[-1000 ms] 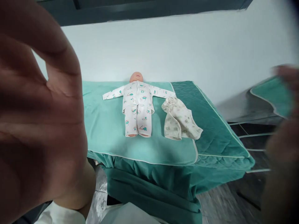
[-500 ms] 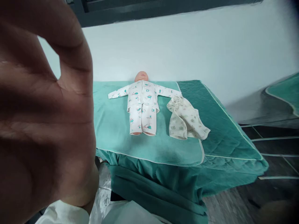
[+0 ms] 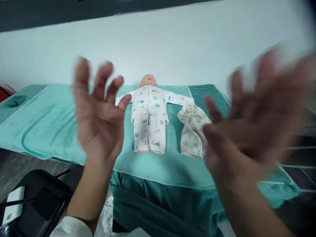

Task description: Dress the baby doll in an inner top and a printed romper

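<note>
A baby doll lies on its back on the green bed, arms stretched out sideways. It wears a white printed top and matching white trousers. Beside its arm, on the right, lies a crumpled cream garment with a small print, partly behind my right hand. My left hand is raised above the bed left of the doll, fingers spread, holding nothing. Blurred by motion, my right hand is up on the right with its fingers apart and nothing in it. Neither hand touches the doll.
The bed has a light green sheet over a darker green quilted cover. Behind it rises a white wall. At lower left stands a black chair with a white device and a cable on it.
My left hand has moved away from close in front of the camera, towards the bed. My right hand has come up into view. The doll and garment still lie in place.
</note>
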